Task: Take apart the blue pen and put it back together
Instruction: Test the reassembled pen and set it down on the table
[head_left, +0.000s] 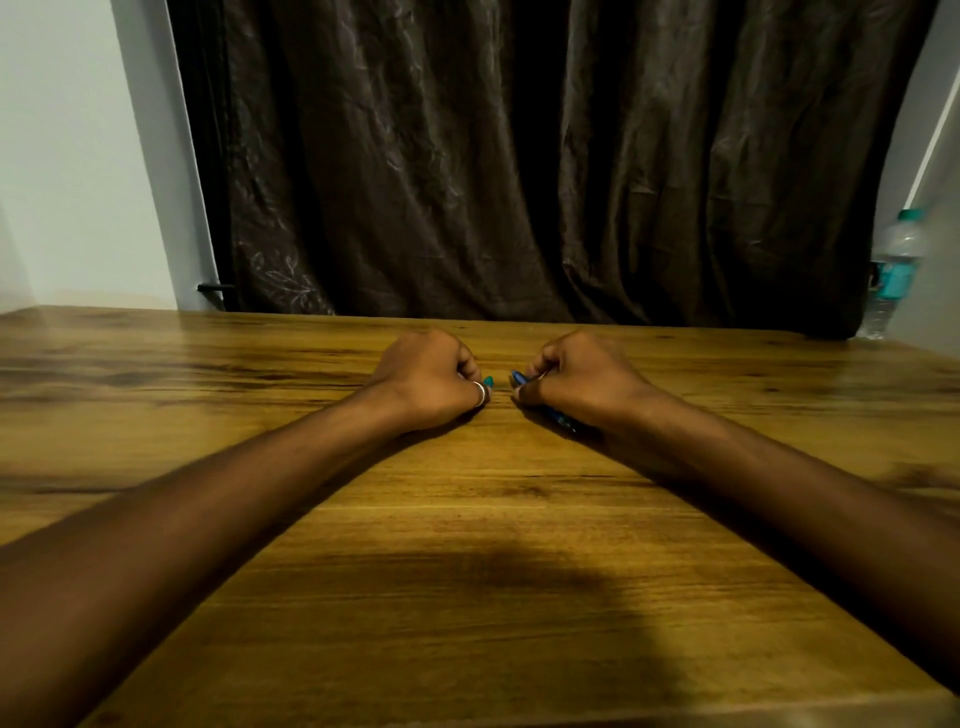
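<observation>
Both my hands rest on the wooden table (467, 519), curled into fists a small gap apart. My right hand (576, 376) is closed around the blue pen body (560, 418). One blue end sticks out by the fingertips and the other shows under the heel of the hand. My left hand (431, 382) wears a silver ring and pinches a small teal-blue pen piece (488, 382), of which only a tip shows. The two parts are apart and do not touch. The fingers hide most of each part.
A dark brown curtain (519, 156) hangs behind the table's far edge. A clear water bottle with a teal label (893, 275) stands at the far right corner. My forearms lie across the tabletop.
</observation>
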